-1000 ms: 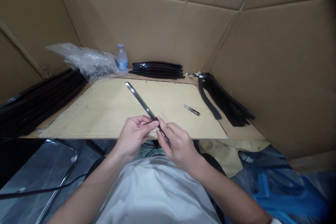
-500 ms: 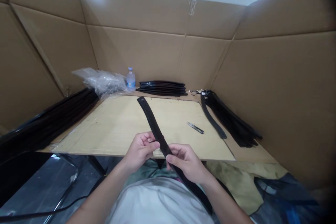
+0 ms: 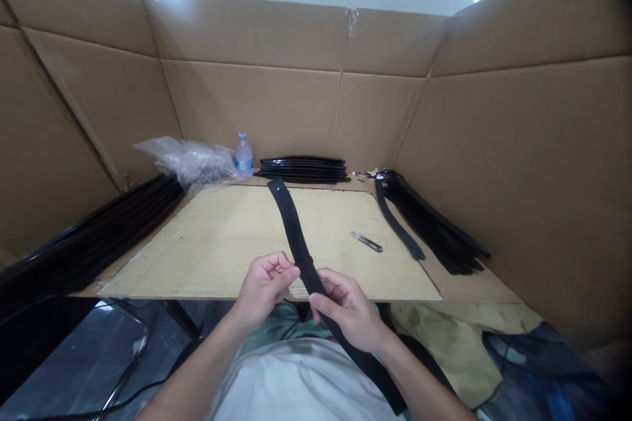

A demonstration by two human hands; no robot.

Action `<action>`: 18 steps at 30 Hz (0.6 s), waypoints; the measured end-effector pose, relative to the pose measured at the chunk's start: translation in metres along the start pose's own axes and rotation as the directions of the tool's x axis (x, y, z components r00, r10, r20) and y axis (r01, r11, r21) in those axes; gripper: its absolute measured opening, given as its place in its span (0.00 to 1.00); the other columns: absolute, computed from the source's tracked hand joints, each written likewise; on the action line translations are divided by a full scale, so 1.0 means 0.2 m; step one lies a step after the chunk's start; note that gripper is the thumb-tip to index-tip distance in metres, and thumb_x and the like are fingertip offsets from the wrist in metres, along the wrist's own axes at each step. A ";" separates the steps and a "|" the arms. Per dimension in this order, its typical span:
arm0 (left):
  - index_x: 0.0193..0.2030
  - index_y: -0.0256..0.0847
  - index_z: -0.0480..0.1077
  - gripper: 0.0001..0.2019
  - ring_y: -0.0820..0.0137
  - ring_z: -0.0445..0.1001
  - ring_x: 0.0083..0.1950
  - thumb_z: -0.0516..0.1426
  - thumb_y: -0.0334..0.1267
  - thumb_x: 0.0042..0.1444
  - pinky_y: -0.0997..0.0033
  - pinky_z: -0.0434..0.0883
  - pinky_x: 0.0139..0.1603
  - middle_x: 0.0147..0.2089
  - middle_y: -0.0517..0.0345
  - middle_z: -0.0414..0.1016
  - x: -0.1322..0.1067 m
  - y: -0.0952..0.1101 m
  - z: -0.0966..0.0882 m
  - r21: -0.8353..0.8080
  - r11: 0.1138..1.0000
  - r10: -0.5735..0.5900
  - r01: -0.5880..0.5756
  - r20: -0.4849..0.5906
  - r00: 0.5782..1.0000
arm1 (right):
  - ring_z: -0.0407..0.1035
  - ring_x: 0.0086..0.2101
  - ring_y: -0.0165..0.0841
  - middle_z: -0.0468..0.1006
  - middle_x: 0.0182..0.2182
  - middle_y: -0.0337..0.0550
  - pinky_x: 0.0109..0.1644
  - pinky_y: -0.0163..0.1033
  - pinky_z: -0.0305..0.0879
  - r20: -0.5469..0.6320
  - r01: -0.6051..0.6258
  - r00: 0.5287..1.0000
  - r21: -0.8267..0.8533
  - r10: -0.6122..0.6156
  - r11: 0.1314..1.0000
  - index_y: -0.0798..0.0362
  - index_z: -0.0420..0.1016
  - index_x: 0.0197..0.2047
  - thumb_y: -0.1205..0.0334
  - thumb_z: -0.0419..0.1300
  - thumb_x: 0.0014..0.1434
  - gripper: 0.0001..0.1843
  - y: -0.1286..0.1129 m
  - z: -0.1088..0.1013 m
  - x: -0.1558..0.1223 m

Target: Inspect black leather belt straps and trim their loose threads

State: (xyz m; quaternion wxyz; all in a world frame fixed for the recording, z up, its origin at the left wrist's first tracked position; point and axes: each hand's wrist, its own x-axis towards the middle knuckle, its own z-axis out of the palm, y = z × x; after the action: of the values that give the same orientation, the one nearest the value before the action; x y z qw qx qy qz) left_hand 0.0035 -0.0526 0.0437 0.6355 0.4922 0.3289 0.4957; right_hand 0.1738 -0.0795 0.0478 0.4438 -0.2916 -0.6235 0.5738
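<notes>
A long black strap (image 3: 292, 223) runs from the far middle of the light wooden board (image 3: 217, 237) back toward my lap. My left hand (image 3: 264, 286) pinches the strap's edge near the board's front edge, fingers curled. My right hand (image 3: 345, 309) is closed around the strap just behind that, thumb on top. The strap's near end passes under my right forearm and out of sight. A small pair of metal snips (image 3: 367, 241) lies on the board to the right of my hands.
Cardboard walls enclose the bench. A stack of black straps (image 3: 303, 169) lies at the back, another pile (image 3: 434, 223) at the right, long black strips (image 3: 93, 237) at the left. A water bottle (image 3: 243, 154) and a clear plastic bag (image 3: 190, 161) sit at the back left.
The strap has turned from its shiny edge to its flat black face and now points more straight ahead. My head has tilted up, showing the ceiling; both hands keep their hold.
</notes>
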 end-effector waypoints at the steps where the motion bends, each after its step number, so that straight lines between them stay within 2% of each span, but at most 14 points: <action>1: 0.25 0.38 0.57 0.17 0.84 0.40 0.16 0.61 0.45 0.48 0.82 0.40 0.16 0.15 0.73 0.45 0.00 0.00 0.00 -0.001 1.000 0.011 -0.011 -0.006 1.000 | 0.64 0.25 0.26 0.68 0.25 0.37 0.29 0.34 0.61 0.033 -0.008 0.999 0.050 0.007 0.999 0.56 0.68 0.49 0.58 0.58 0.57 0.17 0.00 0.00 0.00; 3: 0.25 0.38 0.57 0.16 0.84 0.40 0.16 0.61 0.45 0.48 0.81 0.40 0.16 0.16 0.73 0.45 0.00 -0.01 -0.01 -0.003 0.999 0.035 -0.035 -0.023 0.999 | 0.64 0.24 0.26 0.68 0.27 0.38 0.26 0.33 0.62 0.122 -0.072 0.991 0.183 0.050 0.980 0.53 0.64 0.53 0.57 0.58 0.56 0.22 0.02 0.02 -0.01; 5: 0.25 0.39 0.57 0.16 0.83 0.39 0.16 0.60 0.44 0.49 0.81 0.40 0.16 0.16 0.73 0.44 0.00 -0.01 -0.02 0.000 0.999 0.051 -0.051 -0.040 0.998 | 0.62 0.20 0.24 0.69 0.28 0.38 0.20 0.30 0.57 0.165 -0.139 0.982 0.288 0.094 0.948 0.51 0.60 0.56 0.56 0.58 0.57 0.25 0.03 0.03 -0.01; 7: 0.25 0.39 0.57 0.16 0.83 0.39 0.17 0.59 0.44 0.50 0.81 0.41 0.17 0.16 0.73 0.43 0.01 -0.01 -0.02 0.002 0.998 0.064 -0.064 -0.052 0.997 | 0.58 0.18 0.22 0.69 0.27 0.40 0.18 0.28 0.50 0.131 -0.168 0.983 0.359 0.129 0.918 0.51 0.60 0.57 0.55 0.56 0.58 0.24 0.05 0.04 0.00; 11: 0.24 0.39 0.56 0.16 0.82 0.40 0.17 0.58 0.44 0.52 0.81 0.41 0.17 0.17 0.72 0.42 0.04 -0.03 -0.03 0.021 0.996 0.086 -0.084 -0.090 0.992 | 0.58 0.21 0.22 0.69 0.28 0.42 0.21 0.27 0.48 0.050 -0.217 0.974 0.496 0.221 0.841 0.54 0.68 0.50 0.55 0.56 0.59 0.18 0.07 0.04 0.02; 15: 0.25 0.38 0.58 0.16 0.83 0.41 0.16 0.60 0.45 0.49 0.81 0.42 0.17 0.17 0.73 0.44 0.05 -0.04 -0.02 0.047 0.997 0.069 -0.063 -0.131 0.989 | 0.59 0.22 0.23 0.68 0.26 0.40 0.22 0.27 0.51 0.013 -0.241 0.962 0.517 0.274 0.821 0.52 0.68 0.51 0.58 0.62 0.54 0.21 0.08 0.02 0.03; 18: 0.26 0.37 0.59 0.17 0.84 0.46 0.17 0.65 0.40 0.41 0.82 0.45 0.17 0.18 0.71 0.53 0.06 -0.05 -0.01 0.065 0.995 0.087 -0.077 -0.176 0.981 | 0.59 0.22 0.23 0.67 0.24 0.38 0.22 0.28 0.54 0.007 -0.242 0.961 0.505 0.276 0.828 0.53 0.68 0.50 0.61 0.64 0.52 0.22 0.08 0.02 0.03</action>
State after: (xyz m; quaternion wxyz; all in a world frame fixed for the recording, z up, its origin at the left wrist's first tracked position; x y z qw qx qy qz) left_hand 0.0076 -0.0416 0.0343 0.5679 0.4772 0.3782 0.5538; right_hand 0.1653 -0.0735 0.0329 0.4427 -0.2671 -0.3925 0.7606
